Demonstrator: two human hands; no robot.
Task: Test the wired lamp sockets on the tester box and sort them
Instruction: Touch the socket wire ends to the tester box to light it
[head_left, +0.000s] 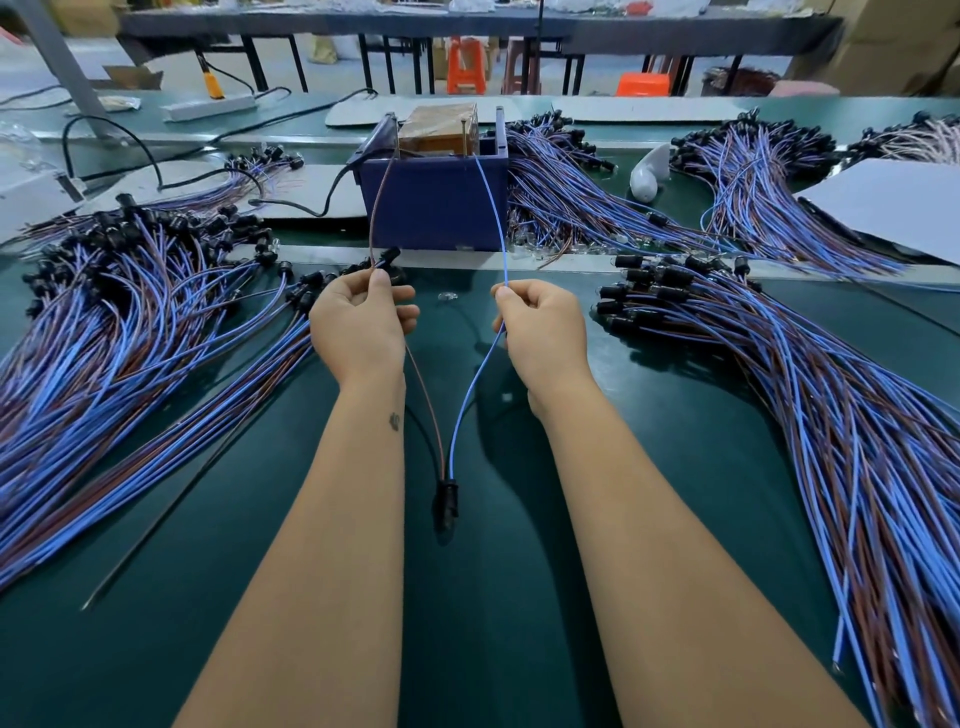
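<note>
My left hand (361, 319) pinches the brown wire (382, 208) of one lamp socket; my right hand (540, 325) pinches its blue wire (493, 208). Both wires run up to the two upright metal pins on top of the blue tester box (436, 202). The black socket (448, 501) hangs low between my forearms, just above the green table (467, 623). Whether its bulb is lit I cannot tell.
Large heaps of wired sockets lie to the left (119, 322), right (831, 415) and behind the box on the right (571, 192). A white bulb-like object (649, 171) and grey cards (893, 202) sit far right. A black cable (332, 192) enters the box.
</note>
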